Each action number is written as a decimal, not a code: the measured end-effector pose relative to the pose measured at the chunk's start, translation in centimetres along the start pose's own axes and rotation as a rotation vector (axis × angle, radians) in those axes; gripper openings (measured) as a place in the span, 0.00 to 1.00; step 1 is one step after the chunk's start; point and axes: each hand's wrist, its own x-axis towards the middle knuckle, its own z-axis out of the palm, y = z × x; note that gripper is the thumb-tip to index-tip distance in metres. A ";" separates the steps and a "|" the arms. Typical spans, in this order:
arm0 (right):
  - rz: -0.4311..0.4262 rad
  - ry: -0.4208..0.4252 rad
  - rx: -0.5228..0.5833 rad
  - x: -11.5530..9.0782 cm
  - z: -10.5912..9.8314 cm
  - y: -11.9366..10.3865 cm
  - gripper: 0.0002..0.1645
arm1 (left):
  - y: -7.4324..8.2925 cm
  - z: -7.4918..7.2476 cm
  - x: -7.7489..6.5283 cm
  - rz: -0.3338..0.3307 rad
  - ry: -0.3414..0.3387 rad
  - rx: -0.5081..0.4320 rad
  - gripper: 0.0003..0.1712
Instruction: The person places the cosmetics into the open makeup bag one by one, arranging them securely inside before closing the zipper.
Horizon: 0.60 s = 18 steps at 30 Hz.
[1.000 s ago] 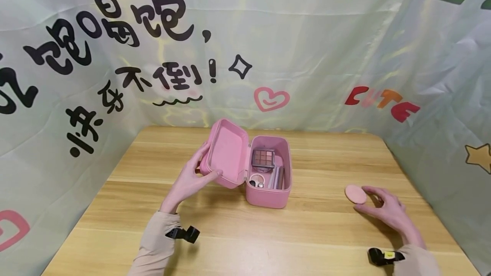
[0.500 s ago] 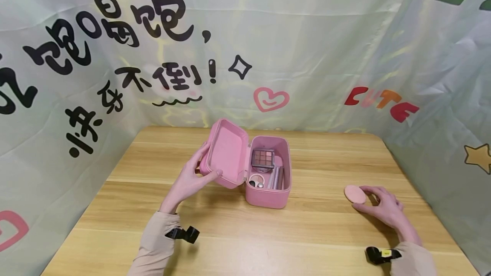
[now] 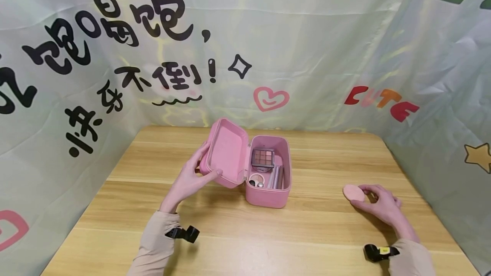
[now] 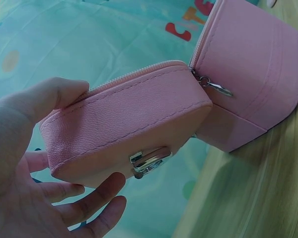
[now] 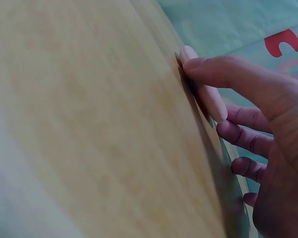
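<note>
A pink cosmetic case (image 3: 266, 200) stands at the middle of the table, its lid (image 3: 228, 152) swung out to the left. My left hand (image 3: 186, 184) grips the lid's outer end, thumb on the rim and the other fingers behind or below. In the left wrist view, a silver clasp (image 4: 151, 161) shows on the lid's outer face. Inside the case lie an eyeshadow palette (image 3: 263, 157), slim tubes (image 3: 278, 178) and small round items (image 3: 257, 179). Far to the right, my right hand (image 3: 383, 208) pinches a round pink powder puff (image 5: 211, 99) by its edge, low over the table.
The wooden table (image 3: 307, 233) reaches back to a pale printed cloth (image 3: 307, 54) hanging behind and on both sides. A zipper pull (image 4: 218, 89) hangs at the case's hinge side. Black wrist cameras (image 3: 184, 234) sit on both sleeves.
My right hand has shifted slightly left with the powder puff. The left hand, the lid and the case have stayed in place.
</note>
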 end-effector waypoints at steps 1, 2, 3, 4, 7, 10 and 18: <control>0.003 -0.004 0.001 0.0 0.0 0.0 0.37 | 0.0 0.0 0.0 0.001 0.002 0.001 0.51; 0.008 -0.009 0.001 0.1 -0.1 -0.1 0.38 | 0.0 0.0 0.0 0.001 0.002 0.005 0.51; 0.015 -0.020 -0.001 0.1 -0.1 -0.1 0.39 | 0.0 0.0 0.0 0.003 0.002 0.005 0.51; 0.020 -0.034 -0.001 0.2 -0.1 -0.1 0.40 | 0.0 0.0 0.0 0.004 0.003 0.008 0.51; 0.033 -0.065 -0.002 0.3 -0.2 -0.2 0.44 | 0.0 0.0 0.0 0.006 0.004 0.012 0.51; 0.035 -0.083 0.003 0.4 -0.2 -0.3 0.45 | 0.0 -0.1 0.0 0.005 0.002 0.008 0.51; -0.002 -0.042 -0.001 0.7 0.0 -0.3 0.40 | 0.0 -0.1 0.0 0.004 0.003 0.011 0.51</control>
